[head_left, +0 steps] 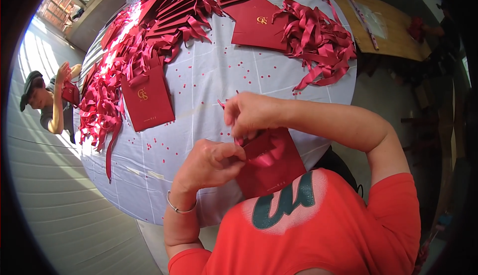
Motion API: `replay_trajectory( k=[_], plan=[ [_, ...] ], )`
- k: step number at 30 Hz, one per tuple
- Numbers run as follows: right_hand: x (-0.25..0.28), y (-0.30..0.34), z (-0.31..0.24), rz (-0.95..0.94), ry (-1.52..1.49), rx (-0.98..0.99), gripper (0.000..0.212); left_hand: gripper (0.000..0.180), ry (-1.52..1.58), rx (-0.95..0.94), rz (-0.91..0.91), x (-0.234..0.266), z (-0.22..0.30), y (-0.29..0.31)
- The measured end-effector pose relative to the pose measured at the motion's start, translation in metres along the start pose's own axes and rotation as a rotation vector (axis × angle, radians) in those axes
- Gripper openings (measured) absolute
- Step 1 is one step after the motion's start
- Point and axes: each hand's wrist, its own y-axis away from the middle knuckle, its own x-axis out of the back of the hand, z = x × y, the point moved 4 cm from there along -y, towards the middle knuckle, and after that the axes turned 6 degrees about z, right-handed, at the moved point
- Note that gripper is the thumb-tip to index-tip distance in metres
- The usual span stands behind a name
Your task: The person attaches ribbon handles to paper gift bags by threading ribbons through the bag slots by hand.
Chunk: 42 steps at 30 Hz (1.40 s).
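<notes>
A dark red paper gift bag (pixel 279 168) lies at the near edge of the table, against my shirt. A pink-red ribbon (pixel 263 160) loops across its upper part. At the bag's opening, my left hand (pixel 211 163) is closed, its thumb and forefinger pinched at the ribbon. Just beyond it, my right hand (pixel 249 114) comes in from the right with bent fingers pinching the ribbon too. A short ribbon end sticks out past the right fingers. My fingers partly hide the bag's top edge and where the ribbon meets it.
A finished-looking red bag (pixel 148 98) lies left, beside heaped ribboned bags (pixel 169 21). Flat red bags (pixel 254 23) and a ribbon pile (pixel 323 41) sit farther back. Small red paper dots litter the pale tablecloth (pixel 199 120). Another person (pixel 45 101) handles a bag at left; a wooden table (pixel 393 26) stands right.
</notes>
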Motion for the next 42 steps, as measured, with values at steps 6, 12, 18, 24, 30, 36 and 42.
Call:
replay_trajectory(
  k=[6,12,18,24,30,36,42],
  plan=[
    [0.023,-0.009,-0.010,0.242,0.009,0.238,0.019,0.018,0.041,0.036,0.035,-0.003,-0.008,-0.001],
    [0.044,-0.029,-0.003,0.599,0.305,0.463,0.020,0.033,-0.006,0.187,-0.071,-0.002,-0.009,-0.005],
    [0.067,0.010,-0.015,0.833,0.419,0.649,0.023,0.028,0.025,0.128,0.069,-0.005,-0.025,-0.001],
    [0.065,0.070,0.005,0.511,0.495,0.221,0.024,0.029,-0.132,0.337,0.080,0.009,-0.019,-0.001],
    [0.047,0.088,0.027,0.321,0.327,0.141,0.033,0.037,0.089,0.348,-0.015,0.001,-0.036,-0.003],
    [0.057,0.072,0.010,0.250,-0.090,0.184,0.015,0.020,0.512,0.365,0.221,0.017,-0.033,-0.003],
    [0.060,0.046,-0.114,0.630,-0.187,0.721,0.013,0.024,0.802,0.049,1.338,0.093,-0.097,0.025]
  ],
)
